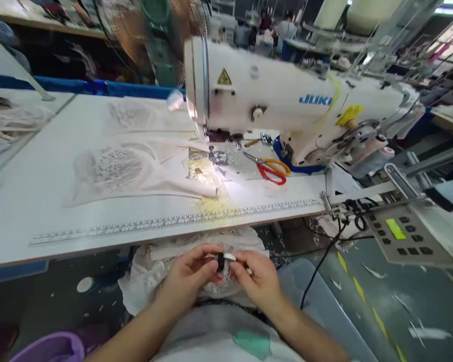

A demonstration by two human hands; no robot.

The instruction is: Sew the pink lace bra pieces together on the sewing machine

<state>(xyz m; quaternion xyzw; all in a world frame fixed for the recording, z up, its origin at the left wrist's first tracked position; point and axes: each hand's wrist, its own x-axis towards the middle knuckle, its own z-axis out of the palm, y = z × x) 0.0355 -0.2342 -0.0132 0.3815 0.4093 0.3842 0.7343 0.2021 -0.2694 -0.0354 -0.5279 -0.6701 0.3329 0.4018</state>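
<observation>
Over my lap, in front of the table edge, my left hand (192, 269) pinches a small black piece (221, 261) between thumb and fingers. My right hand (258, 276) is closed right beside it on a small white strip (230, 256), which meets the black piece. What kind of things these are is too small to tell. Beneath both hands lies a heap of pale patterned fabric (154, 266). Beyond them, two pale garment pieces with lace-like panels (115, 168) rest on the white sewing table (33, 201), reaching toward the needle area.
A white sewing machine (272, 95) stands at the back, with red-and-orange-handled scissors (274, 171) under its arm. A ruler scale (173, 221) runs along the table's front. At right are a control panel (403, 234) and a grey bin (320, 311); a purple basket (49, 347) sits lower left.
</observation>
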